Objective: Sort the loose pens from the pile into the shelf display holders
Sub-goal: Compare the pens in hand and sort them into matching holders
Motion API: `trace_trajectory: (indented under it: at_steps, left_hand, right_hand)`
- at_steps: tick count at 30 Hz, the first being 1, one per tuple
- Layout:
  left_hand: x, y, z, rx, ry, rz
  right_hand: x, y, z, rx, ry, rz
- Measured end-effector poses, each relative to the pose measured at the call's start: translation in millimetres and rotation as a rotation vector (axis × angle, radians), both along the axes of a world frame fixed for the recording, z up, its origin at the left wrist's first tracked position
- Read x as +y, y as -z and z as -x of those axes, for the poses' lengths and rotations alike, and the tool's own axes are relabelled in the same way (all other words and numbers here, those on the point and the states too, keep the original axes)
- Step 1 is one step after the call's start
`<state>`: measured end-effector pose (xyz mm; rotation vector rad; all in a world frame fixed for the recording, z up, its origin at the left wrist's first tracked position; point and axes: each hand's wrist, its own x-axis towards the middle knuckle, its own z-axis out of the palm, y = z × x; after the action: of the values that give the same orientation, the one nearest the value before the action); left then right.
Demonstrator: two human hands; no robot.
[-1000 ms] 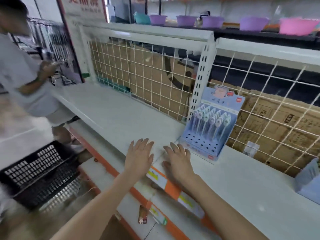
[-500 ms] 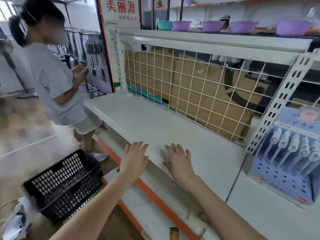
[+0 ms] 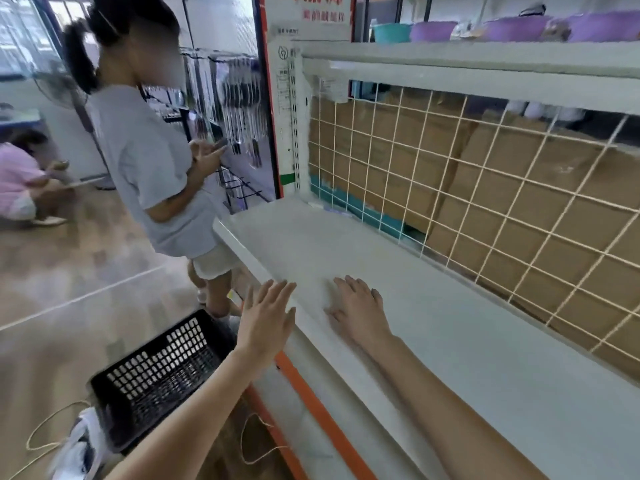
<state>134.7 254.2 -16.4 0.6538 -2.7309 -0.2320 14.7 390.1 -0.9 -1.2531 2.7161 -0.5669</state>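
My right hand (image 3: 360, 308) lies flat, palm down, on the white shelf (image 3: 433, 306), fingers spread. My left hand (image 3: 266, 317) hovers with straight fingers at the shelf's front edge, holding nothing. No pens and no display holder show in this view. The stretch of shelf in front of me is bare white metal backed by a wire grid (image 3: 485, 188).
A black plastic basket (image 3: 156, 379) sits on the floor at the lower left. A person in a grey shirt (image 3: 152, 174) stands close by the shelf's left end, holding a phone. Another person (image 3: 20, 178) crouches far left. An orange-edged lower shelf (image 3: 311, 407) runs below.
The view has swung left along the shelf; the blue pen display holder has left the frame on the right. Both hands have stayed flat and empty near the shelf's front edge.
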Motion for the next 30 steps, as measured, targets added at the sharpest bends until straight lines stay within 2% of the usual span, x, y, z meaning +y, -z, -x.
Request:
trace_trajectory:
  at_steps: [9, 16, 21, 27, 30]
  left_hand:
    - [-131, -22, 106, -0.033, 0.022, 0.001]
    - [-183, -6, 162, -0.024, 0.057, -0.029]
    - [-220, 4, 207, -0.014, 0.083, -0.073]
    - [-274, 24, 264, -0.102, 0.211, -0.058]
    - [-293, 24, 285, -0.005, 0.32, -0.025]
  right_hand:
    - [-135, -14, 117, 0.006, -0.001, 0.115]
    - [-187, 0, 166, -0.001, 0.059, 0.043]
    - [-217, 5, 195, -0.034, 0.16, 0.073]
    - [-256, 5, 225, -0.019, 0.267, 0.036]
    - [-277, 1, 235, -0.036, 0.323, 0.011]
